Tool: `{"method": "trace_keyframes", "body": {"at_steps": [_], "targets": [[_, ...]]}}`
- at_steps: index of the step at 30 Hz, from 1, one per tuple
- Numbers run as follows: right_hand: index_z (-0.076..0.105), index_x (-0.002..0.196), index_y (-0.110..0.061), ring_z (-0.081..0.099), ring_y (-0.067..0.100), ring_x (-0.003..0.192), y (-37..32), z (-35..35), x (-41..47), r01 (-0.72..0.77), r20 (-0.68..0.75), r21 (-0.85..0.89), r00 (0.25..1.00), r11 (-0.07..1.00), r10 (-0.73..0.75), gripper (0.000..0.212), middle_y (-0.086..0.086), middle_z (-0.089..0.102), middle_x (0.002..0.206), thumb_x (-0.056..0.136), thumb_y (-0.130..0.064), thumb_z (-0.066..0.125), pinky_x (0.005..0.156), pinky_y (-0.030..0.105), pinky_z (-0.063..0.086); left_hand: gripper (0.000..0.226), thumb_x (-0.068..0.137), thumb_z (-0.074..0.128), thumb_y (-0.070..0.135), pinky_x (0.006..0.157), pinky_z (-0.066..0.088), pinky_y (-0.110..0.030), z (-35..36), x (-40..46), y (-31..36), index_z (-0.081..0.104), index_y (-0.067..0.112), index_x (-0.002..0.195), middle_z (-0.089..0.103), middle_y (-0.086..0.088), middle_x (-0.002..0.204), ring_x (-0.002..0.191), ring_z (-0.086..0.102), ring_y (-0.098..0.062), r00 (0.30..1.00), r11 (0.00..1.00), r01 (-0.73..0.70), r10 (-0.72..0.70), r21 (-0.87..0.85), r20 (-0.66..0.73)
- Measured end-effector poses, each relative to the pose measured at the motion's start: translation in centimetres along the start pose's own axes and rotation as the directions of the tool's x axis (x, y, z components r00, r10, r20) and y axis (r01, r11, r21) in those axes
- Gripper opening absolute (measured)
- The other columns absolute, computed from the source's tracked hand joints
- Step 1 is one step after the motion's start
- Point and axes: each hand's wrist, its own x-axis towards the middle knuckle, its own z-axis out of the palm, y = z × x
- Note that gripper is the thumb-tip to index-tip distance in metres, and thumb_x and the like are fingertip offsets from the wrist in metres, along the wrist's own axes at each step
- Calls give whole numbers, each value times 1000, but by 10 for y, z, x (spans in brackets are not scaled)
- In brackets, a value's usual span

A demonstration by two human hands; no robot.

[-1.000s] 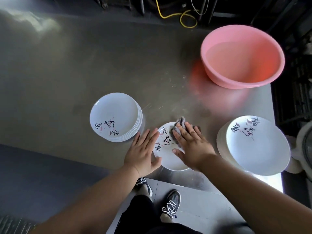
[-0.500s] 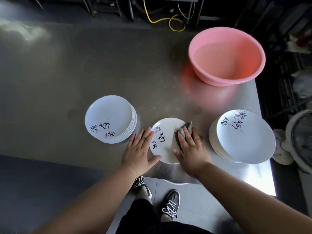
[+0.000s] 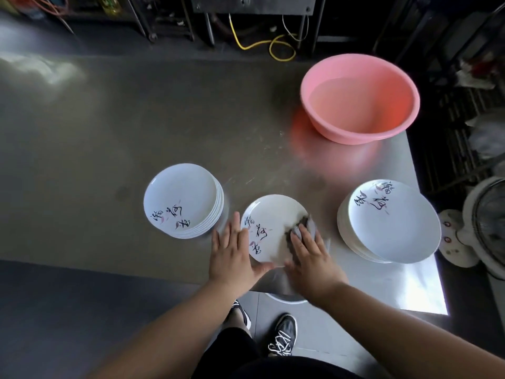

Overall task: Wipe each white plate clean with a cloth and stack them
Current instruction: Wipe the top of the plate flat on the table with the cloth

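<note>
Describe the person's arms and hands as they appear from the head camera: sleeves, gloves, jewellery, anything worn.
Both forearms are bare from the bottom edge of the frame up to the wrists; no sleeve shows. The left hand and right hand wear no gloves, and no ring, watch or bracelet is visible on either. Fingernails look short and unpainted, though motion blur softens the right hand. Below, dark trousers and black sneakers with white laces show.

Steel table (image 3: 136,127), yellow cable (image 3: 254,45) behind, white fan (image 3: 481,222) right

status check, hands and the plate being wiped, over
Left hand flat, steadying middle plate. Right hand pressing grey cloth on it. Nothing in the way.
</note>
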Motion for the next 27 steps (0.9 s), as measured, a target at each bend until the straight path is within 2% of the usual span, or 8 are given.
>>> {"method": "trace_keyframes", "body": {"at_steps": [3, 6, 9, 13, 17, 20, 23, 27], "targets": [[1, 168, -32, -19, 23, 160, 7, 1, -15, 0, 97, 0, 995, 1000, 0, 93, -16, -14, 173, 89, -81, 10, 131, 44, 10, 103, 74, 56, 89, 124, 23, -59, 0, -9, -7, 56, 5, 134, 30, -14, 170, 154, 35, -33, 982, 987, -160, 163, 32, -93], [9, 167, -33, -15, 23, 161, 15, -22, 18, 37, 20, -33, 999, 999, -37, 77, -16, -8, 175, 102, -69, 25, 130, 49, 15, 57, 90, 61, 62, 123, 30, -52, -2, -6, -24, 69, 12, 116, 51, -7, 159, 153, 39, -25, 918, 932, -360, 363, 48, -163], [11, 167, -36, -17, 21, 160, 14, -38, 44, 82, 9, -51, 997, 995, -82, 68, -21, -11, 173, 107, -61, 29, 130, 49, 10, 23, 88, 77, 35, 112, 47, -52, -3, 2, -25, 71, 16, 100, 64, -4, 144, 143, 51, -27, 911, 929, -370, 362, -5, -197], [7, 168, -29, -17, 30, 160, -2, -8, 14, -7, -11, -11, 1000, 1000, 7, 76, -13, -14, 174, 104, -64, 26, 130, 46, 1, 25, 80, 89, 27, 107, 51, -47, -1, 3, -22, 71, 15, 92, 68, -4, 136, 135, 58, -30, 926, 939, -338, 318, -69, -204], [-4, 168, -26, -23, 34, 158, -7, 15, -13, -9, 76, -32, 997, 999, 12, 93, -7, -20, 174, 90, -78, -1, 130, 45, -4, 22, 82, 88, 25, 106, 52, -47, -4, -1, -20, 72, 14, 93, 68, -6, 136, 135, 59, -32, 920, 930, -354, 327, -99, -215], [6, 168, -28, -14, 30, 161, 2, -7, 22, -5, -2, 36, 1000, 999, 5, 81, -9, -10, 175, 100, -71, 18, 131, 50, 8, 19, 90, 73, 34, 109, 50, -45, -4, -6, -14, 72, 16, 94, 68, -6, 135, 135, 58, -32, 921, 940, -333, 307, -75, -241], [11, 168, -32, -12, 28, 161, 11, -24, 43, 41, -60, -10, 997, 999, -42, 70, -17, -13, 174, 107, -60, 30, 130, 51, 8, 24, 89, 67, 44, 104, 48, -45, -2, -12, -3, 70, 22, 95, 66, 1, 134, 136, 55, -28, 947, 969, -236, 213, -70, -242], [8, 168, -29, -14, 30, 160, 2, 4, 5, 13, -28, -4, 1000, 1000, -13, 79, -11, -14, 175, 103, -69, 26, 129, 43, -2, 35, 80, 69, 64, 88, 43, -43, -7, -15, 20, 60, 31, 87, 60, 10, 107, 109, 57, -23, 979, 989, -135, 123, -62, -164]]}}
